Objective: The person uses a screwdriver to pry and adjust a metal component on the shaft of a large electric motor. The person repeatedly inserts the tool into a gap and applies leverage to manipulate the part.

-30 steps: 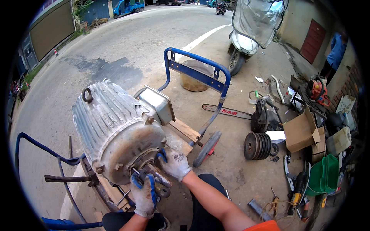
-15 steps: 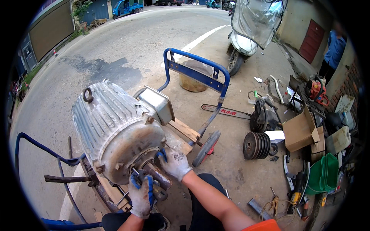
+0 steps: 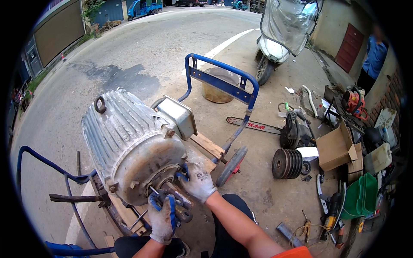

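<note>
A ribbed, grey metal motor is borne by a blue cart. By the gloved left hand, fingers clamped round it, a dark metal tool is held beside the rusty shaft. The right hand is bent against the motor's end; whether its fingers pinch anything cannot be told. An open cardboard box and green plastic bucket are set farther right

The ribbed grey motor rests on timber.

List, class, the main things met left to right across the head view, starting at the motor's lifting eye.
Motor's lifting eye → left gloved hand → right gloved hand → trolley wheel → multi-groove pulley → cardboard box → green bucket
</note>
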